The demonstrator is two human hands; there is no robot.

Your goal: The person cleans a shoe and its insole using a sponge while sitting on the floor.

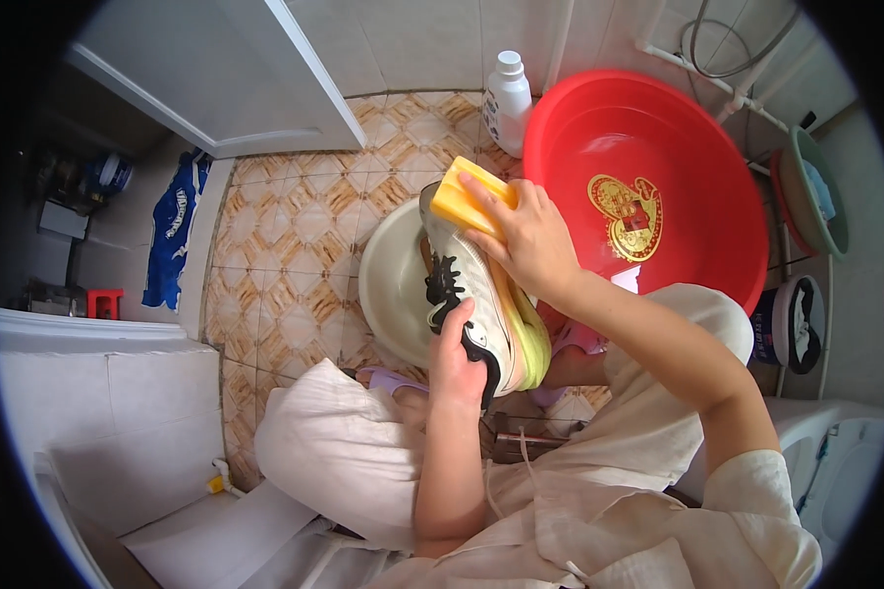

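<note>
My left hand (pixel 458 361) grips a white running shoe (pixel 460 258) by its heel and ankle opening. The shoe has black laces and a thick sole that turns yellow-green at the heel; its toe points away from me. A yellow bar of soap (pixel 462 195) is held in my right hand (pixel 527 235) against the toe end of the shoe. Below the shoe stands a cream-coloured plastic basin (pixel 383 294), partly covered by the shoe. A large red plastic tub (pixel 696 243) with a gold printed design lies to the right of my right hand.
A white capped bottle (pixel 510 110) stands beside the tub on the patterned tile floor (pixel 295 243). A white door (pixel 221 73) is at the upper left. Green basin (pixel 829 199), bucket (pixel 792 324) and toilet (pixel 840 456) line the right side. A grey hose (pixel 744 70) hangs at the wall.
</note>
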